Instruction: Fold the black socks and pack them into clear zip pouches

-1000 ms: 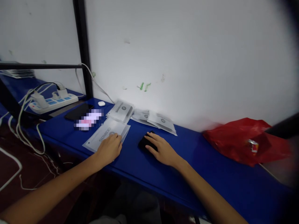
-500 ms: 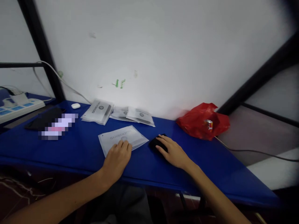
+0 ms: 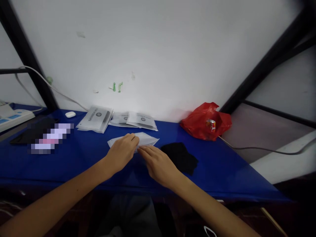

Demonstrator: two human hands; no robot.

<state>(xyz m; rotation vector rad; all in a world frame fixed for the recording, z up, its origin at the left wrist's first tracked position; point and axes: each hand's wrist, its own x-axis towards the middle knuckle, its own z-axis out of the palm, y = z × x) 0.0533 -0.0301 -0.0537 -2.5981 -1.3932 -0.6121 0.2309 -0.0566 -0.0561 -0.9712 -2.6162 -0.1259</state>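
My left hand (image 3: pixel 123 149) is closed on the near edge of a frosted plastic bag (image 3: pixel 147 139), thumb side hidden beneath the fingers. My right hand (image 3: pixel 159 164) meets it there, its fingers pressed together at the bag's near edge beside the left fingertips. The bag is lifted and tilted, so its printing is out of sight. Just right of my right hand lies a piece of folded black cloth (image 3: pixel 180 157), flat on the blue table (image 3: pixel 86 164) and touched by neither hand.
Several printed frosted bags lie along the wall, a stack (image 3: pixel 95 119) on the left and a flatter pair (image 3: pixel 142 121) beside it. A red plastic bag (image 3: pixel 204 123) sits at the back right. At left are a white earbud case (image 3: pixel 70 114), a black flat item (image 3: pixel 37 130) and a power strip (image 3: pixel 17 118).
My right hand has left the black cloth and moved left to the frosted bag. The cloth now lies more spread out. My left hand has raised and tilted the bag's near edge. The view has shifted right.
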